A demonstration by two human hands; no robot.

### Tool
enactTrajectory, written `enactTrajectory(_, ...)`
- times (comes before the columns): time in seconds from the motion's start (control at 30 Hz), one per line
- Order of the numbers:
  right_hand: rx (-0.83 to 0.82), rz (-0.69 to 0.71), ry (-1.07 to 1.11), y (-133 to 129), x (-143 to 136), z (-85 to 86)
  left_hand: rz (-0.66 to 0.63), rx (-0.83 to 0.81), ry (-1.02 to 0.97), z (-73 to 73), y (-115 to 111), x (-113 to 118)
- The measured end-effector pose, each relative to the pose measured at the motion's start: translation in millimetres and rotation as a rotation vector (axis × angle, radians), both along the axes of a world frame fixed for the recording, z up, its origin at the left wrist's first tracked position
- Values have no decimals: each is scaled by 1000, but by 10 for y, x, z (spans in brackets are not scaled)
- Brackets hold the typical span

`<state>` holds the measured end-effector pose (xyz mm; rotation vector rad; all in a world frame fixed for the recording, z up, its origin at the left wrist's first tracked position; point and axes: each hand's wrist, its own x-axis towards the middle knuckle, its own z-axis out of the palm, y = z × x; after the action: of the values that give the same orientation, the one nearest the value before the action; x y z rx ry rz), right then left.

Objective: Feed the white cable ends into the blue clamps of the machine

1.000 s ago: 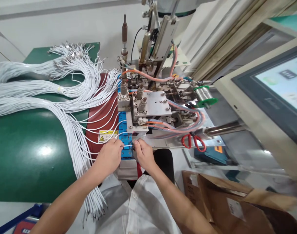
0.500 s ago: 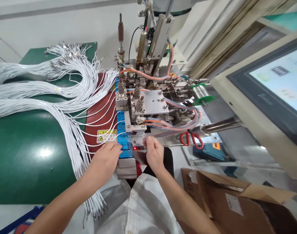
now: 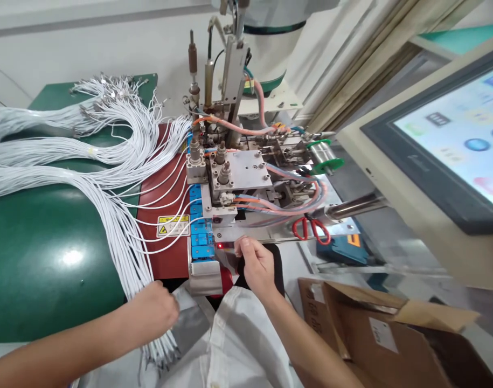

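- The left hand [image 3: 155, 312], nearer the wearer than the blue strip [image 3: 201, 251] and left of it, curls its fingers at the bundle of white cables [image 3: 112, 231]; whether they close on a cable, I cannot tell.
- The right hand [image 3: 256, 264], just right of the strip's near end, has thumb and fingers drawn together; anything pinched there is hidden.
- The bundle lies left of the strip, on the green table [image 3: 36, 269], its near ends spilling over the edge, probably so that single ends stay within the left hand's reach.
- Several cables fan over the red panel [image 3: 169, 258] into the strip, which seems to keep them apart and in line.
- The bundle's long axis comes in from the far left, then bends toward the wearer, loose ends pointing that way; the fanned cables point rightward, crossing the strip's own front-to-back line.
- Right of the strip sit the metal machine [image 3: 246, 170], then the red-handled scissors [image 3: 311, 229] and, beyond them, the wire spool [image 3: 325, 156].
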<state>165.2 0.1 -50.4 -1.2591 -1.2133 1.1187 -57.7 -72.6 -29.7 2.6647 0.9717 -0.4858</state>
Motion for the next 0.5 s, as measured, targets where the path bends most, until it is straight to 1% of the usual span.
enactTrajectory(0.1, -2, -2, 7, -7, 3, 18, -29, 85, -159, 183, 205, 172)
enactTrajectory(0.13, -2, -3, 11, -8, 2, 23, -10, 126, -184, 232, 259, 232)
enactTrajectory(0.17, -3, 0, 13, -9, 0, 26, 3, 156, -218, 265, 300, 281)
enactTrajectory(0.23, -2, 14, 12, -10, -4, 27, 26, 165, -249, 286, 339, 333)
enactTrajectory(0.3, -9, 25, 4, -9, -8, 21, 38, 106, -245, 273, 335, 317)
enactTrajectory(0.37, -23, 22, -2, -11, -11, 7, 53, 4, -218, 269, 319, 262)
enactTrajectory(0.43, -40, 23, 0, -15, -12, -9, 60, -102, -208, 303, 317, 206)
enactTrajectory(0.5, -49, 38, 6, -18, -9, -18, 84, -162, -251, 374, 339, 184)
